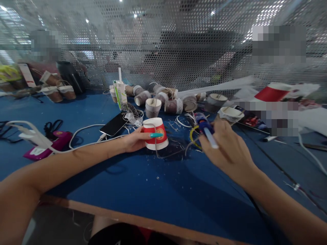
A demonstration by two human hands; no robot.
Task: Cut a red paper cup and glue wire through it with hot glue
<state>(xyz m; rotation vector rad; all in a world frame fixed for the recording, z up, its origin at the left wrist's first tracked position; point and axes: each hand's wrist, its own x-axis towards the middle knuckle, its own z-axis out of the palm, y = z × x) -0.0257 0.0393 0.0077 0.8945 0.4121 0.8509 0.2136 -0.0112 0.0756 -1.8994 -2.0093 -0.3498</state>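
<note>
A red and white paper cup (pixel 155 128) is gripped in my left hand (pixel 138 139), its thumb with a long turquoise nail pressed on the side. Along the cup's side runs a thin grey-brown cord (pixel 167 156), which drops below it and loops toward my right hand. My right hand (pixel 227 146) is closed around a blue glue gun (pixel 203 125), blurred by motion, with a whitish glue stick (pixel 212 139) jutting from it. Part of the gun is hidden by the fingers. Close by the right fingers lies a yellow ring (pixel 195 137), partly covered.
Several cord-wrapped cups (pixel 153 108) stand and lie behind. Left are a phone (pixel 114 124), a white cable (pixel 84 127) and a purple case (pixel 51 144). At right sit a red cup (pixel 273 92) and a black cord (pixel 270 165). Perforated metal (pixel 153 44) rises behind the blue table (pixel 153 194).
</note>
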